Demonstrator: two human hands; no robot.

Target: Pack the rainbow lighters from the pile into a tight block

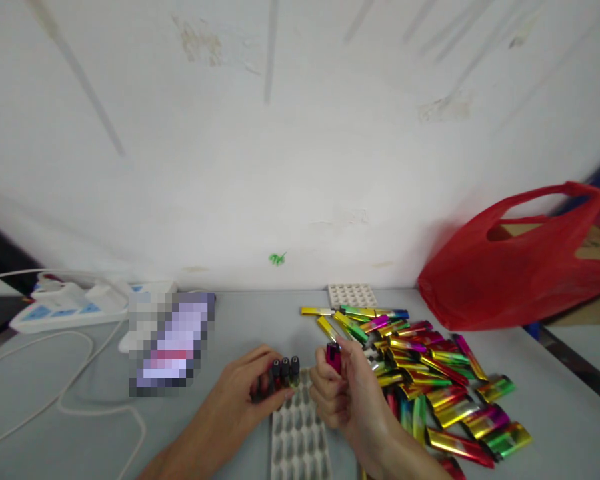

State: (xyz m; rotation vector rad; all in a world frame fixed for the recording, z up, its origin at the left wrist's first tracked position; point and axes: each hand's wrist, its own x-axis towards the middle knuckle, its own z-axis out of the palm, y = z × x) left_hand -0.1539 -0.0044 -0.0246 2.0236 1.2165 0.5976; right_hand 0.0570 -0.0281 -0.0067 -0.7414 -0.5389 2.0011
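Bench [80, 427] at lower centre carries your slotted tray [300, 440], the foil-coloured lighter pile [430, 373] right of it, your left hand [245, 393] gripping three dark lighters [285, 371], your right hand [343, 393] clasping a magenta lighter [333, 357], seemingly mid-loading; seat them upright.

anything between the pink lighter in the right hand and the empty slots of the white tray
Nothing visible. The right hand holds the pink lighter just above the tray, whose near slots are open. The left hand grips three lighters at the tray's far end.
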